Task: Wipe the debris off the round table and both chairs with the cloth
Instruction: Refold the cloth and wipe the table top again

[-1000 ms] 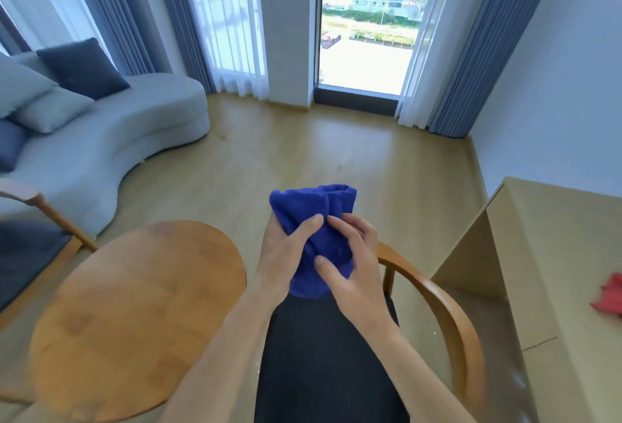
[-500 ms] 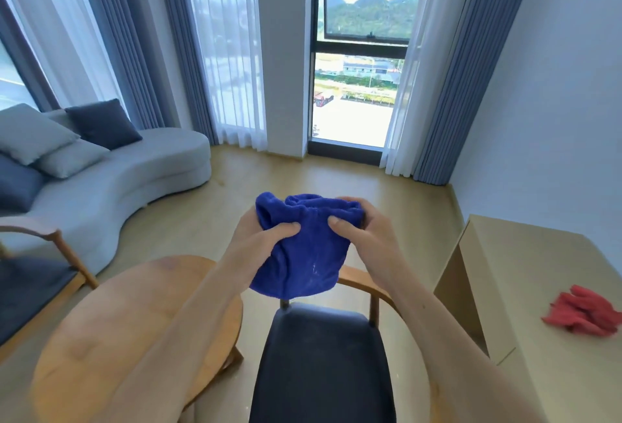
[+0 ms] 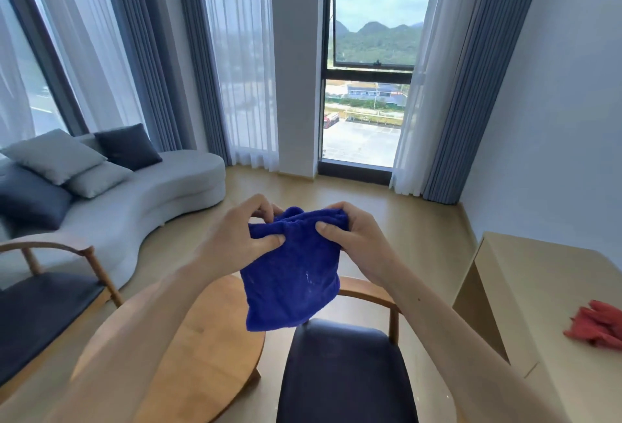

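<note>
Head view, looking down past my forearms: my left hand [image 3: 239,237] and my right hand [image 3: 356,241] are both raised in front of me, each pinching the top edge of the blue cloth [image 3: 292,274]. My left thumb presses the fabric from the near side with the fingers curled behind it; my right thumb does the same on the other corner. The cloth is bunched along the top between my hands and hangs loose below them, in the air, touching nothing else.

Right under the cloth is the near chair [image 3: 343,375], its dark seat pad facing me and its curved wooden back rail showing behind the cloth's lower edge. Just beside it on my left stands the round table [image 3: 202,355], a bare wooden top partly hidden by my left forearm. Beyond the table, at the left edge, is the second chair [image 3: 43,308], with the same dark seat and bent wooden arm.

To my right a pale desk [image 3: 538,291] runs along the wall, and a crumpled red cloth [image 3: 597,326] lies on it near the frame's edge.

Farther back a grey curved sofa [image 3: 151,197] carries grey and navy cushions. Behind it hang sheer white and blue-grey curtains [image 3: 471,86], and between them a tall window [image 3: 368,86] shows a paved lot, low buildings and green hills.
</note>
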Demonstrator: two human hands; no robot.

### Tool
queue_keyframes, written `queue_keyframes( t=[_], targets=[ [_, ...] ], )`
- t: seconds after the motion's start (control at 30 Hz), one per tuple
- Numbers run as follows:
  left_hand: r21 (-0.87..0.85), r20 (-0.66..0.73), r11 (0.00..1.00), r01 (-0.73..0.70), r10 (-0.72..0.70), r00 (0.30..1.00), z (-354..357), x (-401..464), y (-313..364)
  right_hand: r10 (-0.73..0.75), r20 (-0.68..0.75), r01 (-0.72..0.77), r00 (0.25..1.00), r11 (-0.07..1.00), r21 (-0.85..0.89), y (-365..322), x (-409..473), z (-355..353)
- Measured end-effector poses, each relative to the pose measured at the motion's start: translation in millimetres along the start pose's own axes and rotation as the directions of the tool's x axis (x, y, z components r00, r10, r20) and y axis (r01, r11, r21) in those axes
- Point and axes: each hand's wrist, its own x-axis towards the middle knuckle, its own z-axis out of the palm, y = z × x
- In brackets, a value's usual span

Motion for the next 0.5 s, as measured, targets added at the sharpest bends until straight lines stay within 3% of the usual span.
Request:
queue_keyframes(
  t=[0.13,0.33,0.5],
  targets=[
    [0.152,0.084,0.982,-0.116,0.104,0.991,-11.3,-2.9,-3.0,-0.054,0.034,0.055,0.998,0.997,-0.055,-10.3,1.2,11.4],
    [0.116,0.103,0.992,-0.043,0.032,0.994,-13.9,-2.8,-3.7,-0.111,0.022,0.113,0.994,0.985,-0.127,-21.5,3.6,17.3],
    [0.244,0.230,0.964,-0.106,0.049,0.972,-22.0,3.8,-5.5,-0.173,-0.027,0.141,0.985,0.878,-0.457,-22.9,6.8,9.7]
  ],
)
